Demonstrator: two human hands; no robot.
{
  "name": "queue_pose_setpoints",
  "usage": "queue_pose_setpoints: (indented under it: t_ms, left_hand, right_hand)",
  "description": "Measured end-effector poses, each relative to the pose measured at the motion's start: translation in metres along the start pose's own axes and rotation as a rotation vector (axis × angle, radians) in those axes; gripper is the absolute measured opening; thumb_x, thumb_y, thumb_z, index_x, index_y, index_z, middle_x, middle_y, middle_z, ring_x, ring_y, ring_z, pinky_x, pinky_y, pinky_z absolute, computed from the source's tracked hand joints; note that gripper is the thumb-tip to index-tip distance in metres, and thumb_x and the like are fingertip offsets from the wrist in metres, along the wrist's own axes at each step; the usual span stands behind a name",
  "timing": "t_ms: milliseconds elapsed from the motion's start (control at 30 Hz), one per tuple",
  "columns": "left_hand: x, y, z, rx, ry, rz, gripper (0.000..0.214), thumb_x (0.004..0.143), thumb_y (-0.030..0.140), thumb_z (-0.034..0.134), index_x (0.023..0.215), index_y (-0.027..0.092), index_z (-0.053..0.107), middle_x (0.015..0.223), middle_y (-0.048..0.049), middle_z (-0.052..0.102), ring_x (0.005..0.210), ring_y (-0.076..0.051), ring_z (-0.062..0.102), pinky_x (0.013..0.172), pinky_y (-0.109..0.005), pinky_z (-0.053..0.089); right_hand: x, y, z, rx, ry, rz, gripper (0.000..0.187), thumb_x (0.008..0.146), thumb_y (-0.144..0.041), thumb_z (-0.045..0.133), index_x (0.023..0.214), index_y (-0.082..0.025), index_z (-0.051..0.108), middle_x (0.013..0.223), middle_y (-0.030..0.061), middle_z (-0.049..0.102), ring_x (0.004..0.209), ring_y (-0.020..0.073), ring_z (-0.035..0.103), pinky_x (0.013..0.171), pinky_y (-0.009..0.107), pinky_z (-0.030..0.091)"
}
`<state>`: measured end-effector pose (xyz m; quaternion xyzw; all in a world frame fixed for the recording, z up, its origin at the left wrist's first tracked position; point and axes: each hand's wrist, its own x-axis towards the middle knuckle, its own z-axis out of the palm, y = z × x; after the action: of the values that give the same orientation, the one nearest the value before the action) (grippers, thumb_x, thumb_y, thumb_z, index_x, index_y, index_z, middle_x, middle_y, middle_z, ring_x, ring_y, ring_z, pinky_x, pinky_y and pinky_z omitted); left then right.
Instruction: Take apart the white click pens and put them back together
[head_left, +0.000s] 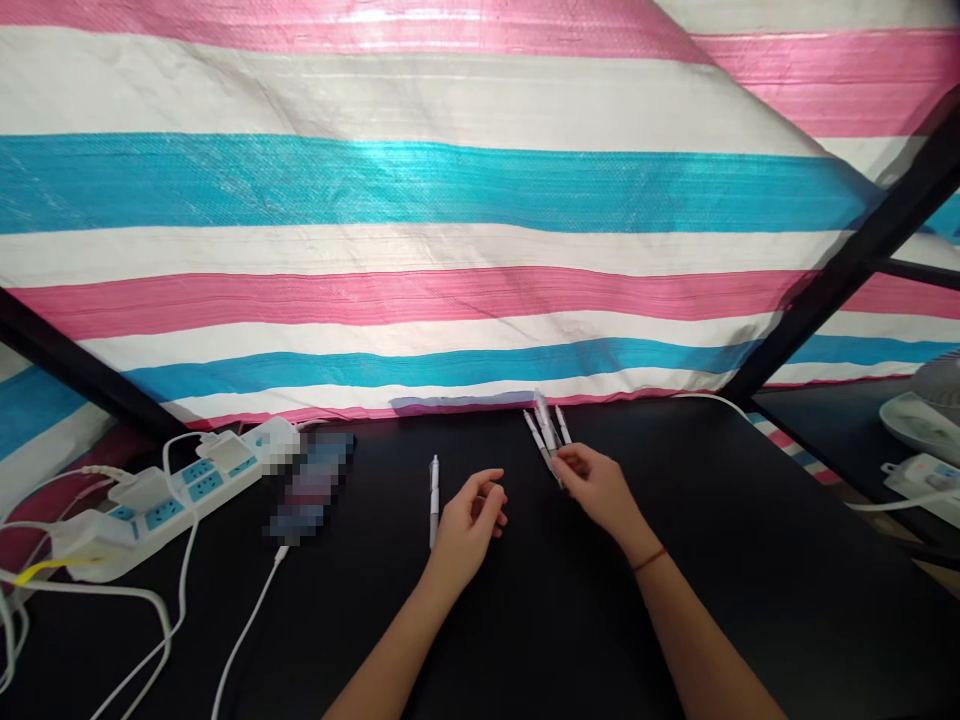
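Observation:
My right hand (596,485) has thumb and fingers pinched together at the lower ends of a small group of pens, and a white pen (546,420) is in the pinch. Beside it, another white pen (534,430) slants on the black table, while a third pen (564,424) is partly covered by my fingers. My left hand (474,515) hovers over or rests on the table, its fingers loosely curled and apart, with nothing visible in them. Just left of that hand, a single white pen with a grey grip (434,495) lies lengthwise, apart from the group.
A white power strip (202,485) with plugs and white cables (180,570) occupies the left side. Near it lies a blurred-out phone (313,490) on a charging cable (251,620). Striped sheeting (450,190) hangs behind the black table (540,620), between dark frame posts (817,290).

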<state>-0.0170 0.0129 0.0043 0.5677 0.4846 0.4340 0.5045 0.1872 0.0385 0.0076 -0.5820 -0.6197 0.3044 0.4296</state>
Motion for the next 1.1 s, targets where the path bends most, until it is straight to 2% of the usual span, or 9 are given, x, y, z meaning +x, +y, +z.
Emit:
queue_pose_setpoints:
  t_ms: [133,267,333,533,633,700,800,933,1100]
  left_hand:
    - [0.005,0.008,-0.024,0.388,0.159,0.153,0.031,0.088,0.038,0.046,0.109,0.021,0.06,0.09,-0.0042,0.063,0.078,-0.017,0.06,0.072,-0.03,0.049]
    - [0.016,0.002,-0.049,0.719,0.297,0.178,0.033,0.088,0.032,0.041,0.112,0.018,0.058,0.095,-0.0069,0.062,0.084,-0.02,0.06,0.08,-0.035,0.047]
    - [0.02,-0.005,-0.055,0.882,0.317,0.157,0.032,0.086,0.033,0.044,0.109,0.016,0.059,0.097,-0.0092,0.061,0.09,-0.024,0.059,0.084,-0.039,0.045]
    - [0.02,-0.015,-0.057,1.137,0.258,0.023,0.031,0.085,0.034,0.049,0.11,0.016,0.055,0.091,-0.0075,0.062,0.085,-0.024,0.059,0.073,-0.033,0.044]
    - [0.019,-0.013,-0.057,1.147,0.221,0.042,0.028,0.087,0.031,0.046,0.11,0.017,0.056,0.09,-0.0072,0.063,0.085,-0.024,0.059,0.073,-0.032,0.043]
    - [0.019,-0.011,-0.056,1.084,0.171,0.078,0.026,0.09,0.03,0.041,0.105,0.018,0.059,0.09,-0.0068,0.063,0.085,-0.023,0.059,0.075,-0.032,0.043]
    - [0.016,-0.008,-0.051,0.92,0.094,0.168,0.03,0.093,0.033,0.036,0.103,0.021,0.061,0.096,-0.0062,0.063,0.086,-0.021,0.061,0.077,-0.03,0.045]
    - [0.011,-0.003,-0.038,0.754,-0.046,0.266,0.032,0.094,0.032,0.033,0.109,0.027,0.061,0.1,-0.004,0.062,0.084,-0.017,0.063,0.08,-0.026,0.047]
    - [0.01,-0.004,-0.034,0.72,-0.086,0.279,0.031,0.093,0.035,0.036,0.11,0.027,0.061,0.102,-0.0039,0.063,0.087,-0.018,0.063,0.083,-0.028,0.047]
  right_hand:
    - [0.012,0.025,-0.021,-0.327,0.179,0.159,0.02,0.079,-0.037,0.054,0.074,-0.02,0.063,0.071,0.0049,0.069,0.069,0.0226,0.064,0.063,0.031,0.043]
    - [0.015,0.039,-0.023,-0.463,0.173,0.202,0.024,0.082,-0.036,0.05,0.074,-0.021,0.066,0.072,0.0058,0.069,0.07,0.0227,0.065,0.059,0.029,0.039]
    - [0.015,0.041,-0.02,-0.479,0.166,0.179,0.026,0.083,-0.037,0.048,0.074,-0.021,0.066,0.072,0.0058,0.069,0.069,0.0221,0.064,0.058,0.028,0.038]
    - [0.016,0.038,-0.016,-0.486,0.207,0.188,0.028,0.085,-0.041,0.046,0.077,-0.023,0.065,0.066,0.0045,0.066,0.065,0.0214,0.063,0.056,0.027,0.037]
    - [0.015,0.03,-0.006,-0.435,0.307,0.159,0.027,0.086,-0.039,0.045,0.075,-0.022,0.062,0.064,0.0037,0.065,0.06,0.0206,0.06,0.056,0.028,0.037]
    - [0.011,0.021,0.008,-0.351,0.339,0.066,0.027,0.088,-0.037,0.043,0.077,-0.021,0.061,0.061,0.0027,0.061,0.058,0.0192,0.058,0.058,0.028,0.038]
    - [0.0,0.004,0.035,-0.212,0.214,-0.116,0.026,0.089,-0.037,0.042,0.087,-0.021,0.062,0.062,0.0009,0.059,0.056,0.0168,0.055,0.059,0.027,0.041]
    - [-0.017,-0.013,0.063,-0.102,0.034,-0.207,0.039,0.088,-0.035,0.047,0.125,-0.02,0.048,0.076,0.0005,0.061,0.054,0.0142,0.054,0.059,0.026,0.045]
    - [-0.02,-0.013,0.065,-0.055,-0.09,-0.251,0.021,0.091,-0.03,0.044,0.102,-0.02,0.058,0.073,0.0012,0.061,0.063,0.0162,0.057,0.062,0.027,0.044]
